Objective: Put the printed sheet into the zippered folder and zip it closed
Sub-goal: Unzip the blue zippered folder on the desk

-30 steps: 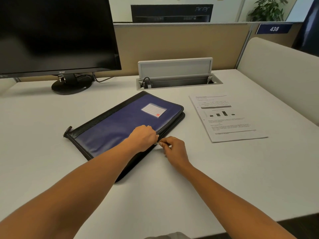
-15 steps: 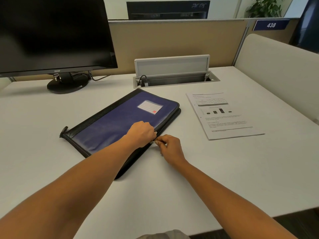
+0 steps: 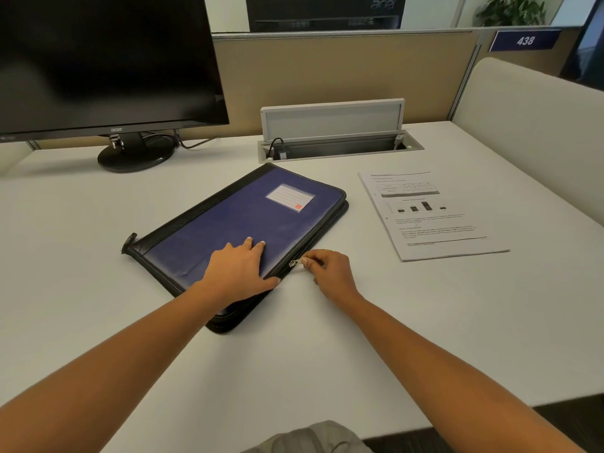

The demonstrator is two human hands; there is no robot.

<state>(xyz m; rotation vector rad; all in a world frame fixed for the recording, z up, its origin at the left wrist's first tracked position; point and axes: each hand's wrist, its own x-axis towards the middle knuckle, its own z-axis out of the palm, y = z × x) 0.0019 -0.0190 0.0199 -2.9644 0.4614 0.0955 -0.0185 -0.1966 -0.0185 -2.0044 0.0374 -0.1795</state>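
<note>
- the zippered folder (image 3: 228, 220), blue with black edging, lay flat and at an angle on the white surface (image 3: 98, 223), just in front of the person.
- the left hand (image 3: 240, 269) rested palm down on the near part of the folder's blue cover, its fingers straight and spread and its thumb lying along the folder's right-hand edge.
- the right hand (image 3: 330, 273) sat on the surface just beside that same edge, its thumb and fingertips pinching the small metal zipper pull (image 3: 293, 263), the other fingers curled under.
- the zipper pull stood partway along the folder's right edge, between the two hands; whether the track on either side of it was done up could not be told.
- the printed sheet (image 3: 431, 217), with a table, a bar chart and lines of text, lay face up on the surface to the right of the folder, apart from it and touched by neither hand.
- a white label card (image 3: 290, 197) with a red mark sat in a clear pocket near the folder's far corner.
- a dark monitor (image 3: 108, 60) stood at the far left of the surface.
- a cable tray (image 3: 340, 148) sunk in the surface behind the folder had its lid (image 3: 333, 119) raised.
</note>
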